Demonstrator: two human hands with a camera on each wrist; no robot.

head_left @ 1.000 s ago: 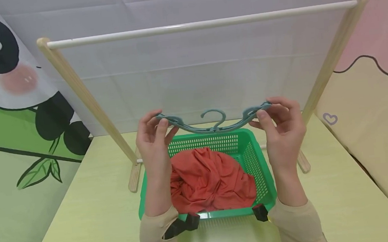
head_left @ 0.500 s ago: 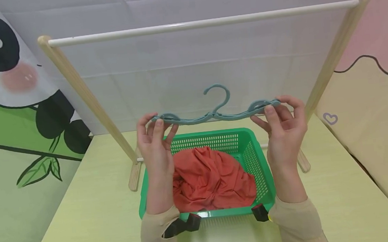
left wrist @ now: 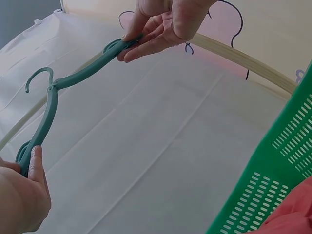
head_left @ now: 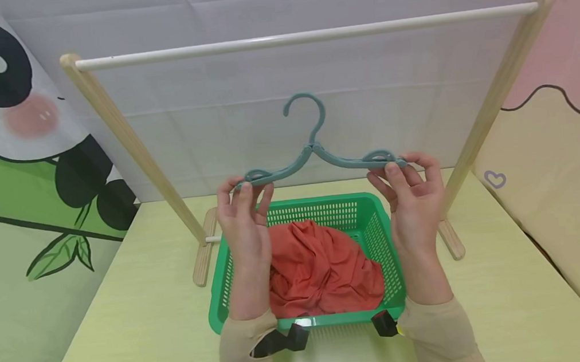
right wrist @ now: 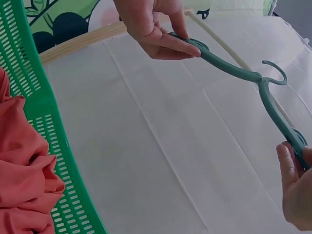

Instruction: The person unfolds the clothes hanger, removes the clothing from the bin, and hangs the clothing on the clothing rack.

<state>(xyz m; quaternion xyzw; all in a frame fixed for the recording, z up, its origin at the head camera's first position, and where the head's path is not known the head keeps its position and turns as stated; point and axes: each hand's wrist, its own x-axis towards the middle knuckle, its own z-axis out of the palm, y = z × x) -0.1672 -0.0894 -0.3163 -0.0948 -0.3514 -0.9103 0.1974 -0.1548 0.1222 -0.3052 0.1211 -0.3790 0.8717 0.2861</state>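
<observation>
A blue-green folding clothes hanger point(head_left: 291, 167) is held up by its two ends, its hook point(head_left: 319, 115) pointing upward and its arms sloping down from the middle joint. My left hand point(head_left: 244, 225) pinches the left end between thumb and fingers. At the right end, my right hand point(head_left: 412, 207) pinches in the same way. Both wrist views show the hanger point(left wrist: 87, 70) spanning between the hands, with nothing on it. Beneath, crumpled red cloth point(head_left: 323, 267) lies in a green plastic basket point(head_left: 389, 253), partly covered by my left forearm in the head view.
A wooden rack with a white crossbar point(head_left: 303, 37) stands behind the basket, its posts point(head_left: 133, 143) to either side. The pale yellow table point(head_left: 143, 332) extends around the basket. A white cloth backdrop point(head_left: 280, 72) hangs behind, with printed panels point(head_left: 554, 181) at the sides.
The hanger has gone from bowed downward, through nearly straight, to peaked at the middle. Its hook has risen well above the hands, which have come slightly closer together since half a second ago.
</observation>
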